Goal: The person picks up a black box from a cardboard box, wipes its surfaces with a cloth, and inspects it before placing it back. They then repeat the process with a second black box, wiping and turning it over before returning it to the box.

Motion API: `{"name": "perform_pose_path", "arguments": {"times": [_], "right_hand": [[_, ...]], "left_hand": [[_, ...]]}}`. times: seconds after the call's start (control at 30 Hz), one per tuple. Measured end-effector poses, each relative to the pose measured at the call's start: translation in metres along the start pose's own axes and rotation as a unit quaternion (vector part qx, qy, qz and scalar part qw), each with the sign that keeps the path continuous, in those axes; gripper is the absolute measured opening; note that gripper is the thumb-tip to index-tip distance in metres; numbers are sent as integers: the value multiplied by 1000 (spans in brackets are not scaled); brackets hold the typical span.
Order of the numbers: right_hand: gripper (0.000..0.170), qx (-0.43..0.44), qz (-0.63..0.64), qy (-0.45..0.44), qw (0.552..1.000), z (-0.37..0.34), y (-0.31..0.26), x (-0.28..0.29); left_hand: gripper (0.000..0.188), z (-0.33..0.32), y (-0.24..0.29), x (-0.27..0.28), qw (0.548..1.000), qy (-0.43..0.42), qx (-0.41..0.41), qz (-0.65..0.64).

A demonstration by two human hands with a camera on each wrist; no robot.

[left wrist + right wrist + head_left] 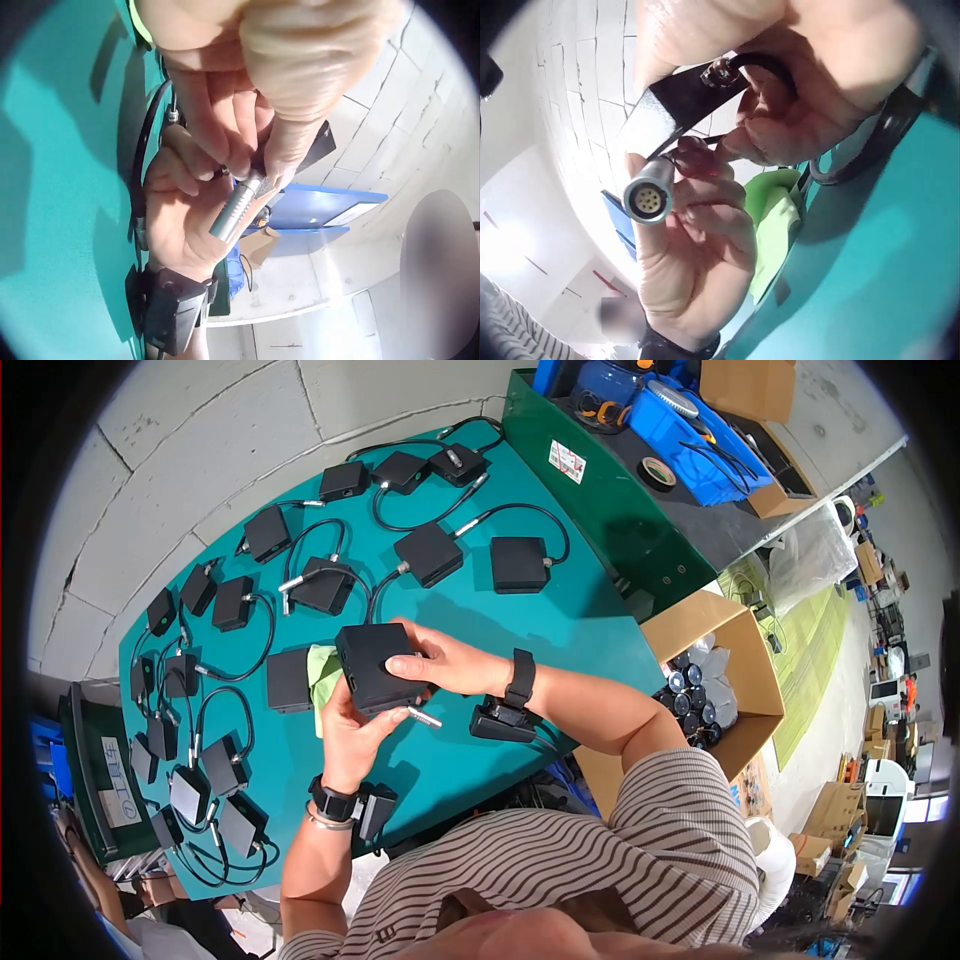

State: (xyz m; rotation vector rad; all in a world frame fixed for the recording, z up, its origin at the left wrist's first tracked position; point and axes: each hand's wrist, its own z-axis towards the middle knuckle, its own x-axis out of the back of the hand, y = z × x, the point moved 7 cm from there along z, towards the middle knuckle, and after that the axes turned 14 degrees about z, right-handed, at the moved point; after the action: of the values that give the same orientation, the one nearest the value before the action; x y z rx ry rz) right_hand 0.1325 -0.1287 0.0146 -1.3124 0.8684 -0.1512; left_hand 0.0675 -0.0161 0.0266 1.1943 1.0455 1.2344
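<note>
We had the box [376,658] up over the tabletop [575,630], right grip [455,663] clamped on it, left grip [352,745] pinching the plug [425,717], apparently mid-check, and the next move likely called for a steady box and a plug kept clear of snags.

Sticker [567,461]: on green cabinet [620,510]; white w/ red, print too sm. to read.
Sign [119,781]: on green bin [155,838], person's L; white, dark chars turned sideways, illegible.
Shirt mark [385,935]: on striped shirt [480,860]; sm., resembles cap. E, can't be sure.
Label [352,214]: on blue panel [307,211], L wrist view; white strip, txt illegible.
</note>
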Motion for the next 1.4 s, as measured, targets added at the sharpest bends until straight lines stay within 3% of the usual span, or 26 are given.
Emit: {"name": "perform_pose_path", "arguments": {"times": [0.33, 0.83, 1.07, 1.4], "right_hand": [[67, -85, 52, -23, 995, -3, 13, 3], [64, -17, -8, -8, 1000, -3, 2, -8], [56, -40, -17, -41, 998, -3, 2, -5], [75, -9, 15, -46, 999, -2, 2, -6]], "left_hand": [[41, -1, -2, -2, 999, -30, 44, -1], [31, -3, -10, -4, 998, -39, 43, 6], [30, -2, -8, -4, 999, -38, 35, 16], [30, -2, -11, -4, 999, -33, 38, 2]]}}
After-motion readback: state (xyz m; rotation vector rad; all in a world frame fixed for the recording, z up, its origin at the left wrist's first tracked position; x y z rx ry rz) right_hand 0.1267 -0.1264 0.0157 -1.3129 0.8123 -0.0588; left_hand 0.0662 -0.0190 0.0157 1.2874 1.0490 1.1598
